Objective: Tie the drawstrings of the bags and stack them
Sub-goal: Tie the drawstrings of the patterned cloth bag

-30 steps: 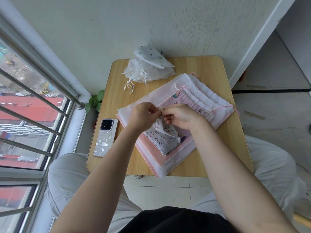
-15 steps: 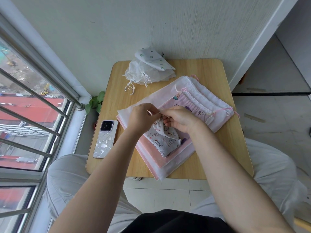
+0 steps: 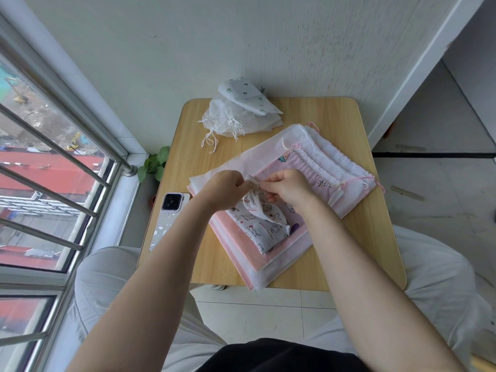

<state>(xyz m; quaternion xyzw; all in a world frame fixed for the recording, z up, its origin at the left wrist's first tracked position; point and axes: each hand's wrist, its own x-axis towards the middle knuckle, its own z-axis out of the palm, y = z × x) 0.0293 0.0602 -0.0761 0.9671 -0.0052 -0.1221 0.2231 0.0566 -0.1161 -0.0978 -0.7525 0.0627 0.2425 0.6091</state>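
Head view: I see my left hand (image 3: 228, 190) and right hand (image 3: 288, 187), fingers curled, pinching a cat-print bag's (image 3: 261, 224) drawstring over the stack (image 3: 268, 260). The thin cord could slip, loosening the knot.

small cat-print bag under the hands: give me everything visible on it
The cat-print drawstring bag is a small pouch of soft grey-white fabric with cartoon cats and red details. It lies rumpled and slanted on top of the stack of pink and white bags, mouth end away from the person. The left hand and right hand pinch at its gathered mouth, where the white drawstring is mostly hidden.
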